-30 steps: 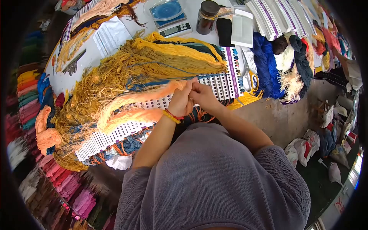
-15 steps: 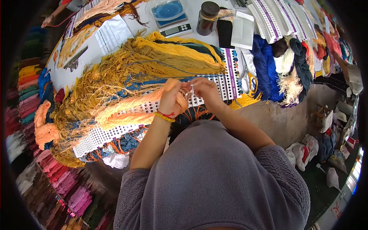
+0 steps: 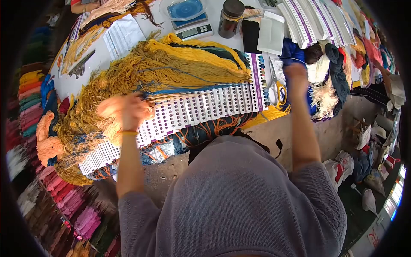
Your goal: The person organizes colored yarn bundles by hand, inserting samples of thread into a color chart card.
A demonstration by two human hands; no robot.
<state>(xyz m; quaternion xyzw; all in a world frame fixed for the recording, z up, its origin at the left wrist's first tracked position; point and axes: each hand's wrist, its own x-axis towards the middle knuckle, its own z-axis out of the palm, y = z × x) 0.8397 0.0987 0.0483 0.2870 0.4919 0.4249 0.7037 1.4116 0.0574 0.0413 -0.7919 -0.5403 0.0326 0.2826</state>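
My left hand is closed round a bunch of peach yarn over the left part of the heap, its fingers somewhat blurred. Peach strands trail below it. My right hand, smeared by motion, is raised in front of the royal-blue yarn; its fingers and anything in them cannot be made out. A thin pale line runs close by it. Between the hands lie white punched cards with rows of holes. Mustard-brown yarn and yellow yarn spread behind them.
Scissors with yellow handles lie right of the cards. Behind are a digital scale, a dark jar and a black phone-like slab. Stacked cards stand back right. Another person's arm shows at top left.
My hands, together over the cards before, have parted widely. The left went left with the peach yarn, uncovering the cards; the right swung right, to the blue yarn.
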